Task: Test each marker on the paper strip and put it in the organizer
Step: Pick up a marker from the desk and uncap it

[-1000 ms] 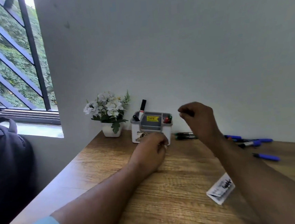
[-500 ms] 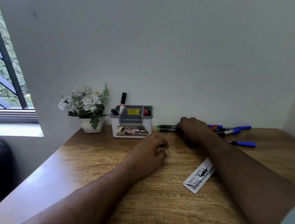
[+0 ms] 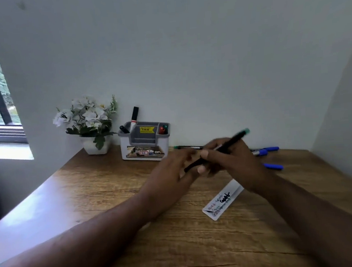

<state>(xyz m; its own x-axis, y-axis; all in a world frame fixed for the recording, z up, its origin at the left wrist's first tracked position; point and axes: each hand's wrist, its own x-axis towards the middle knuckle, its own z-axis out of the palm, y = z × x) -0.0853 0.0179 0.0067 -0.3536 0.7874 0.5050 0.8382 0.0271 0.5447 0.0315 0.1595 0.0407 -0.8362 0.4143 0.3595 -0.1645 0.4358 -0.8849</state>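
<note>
Both hands: meeting on one green-tipped marker (image 3: 231, 144) above the desk (image 3: 112, 192)
Right hand (image 3: 235, 160): gripping its barrel
Left hand (image 3: 174, 176): fingers touching its lower end, blurred
Paper strip (image 3: 222, 200): just below them

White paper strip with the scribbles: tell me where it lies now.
The white paper strip lies flat on the wooden desk, right of centre in the head view, just under the right forearm, nearer than the blue-capped markers.

Two hands (image 3: 174, 174), one organizer (image 3: 145, 144).
</note>
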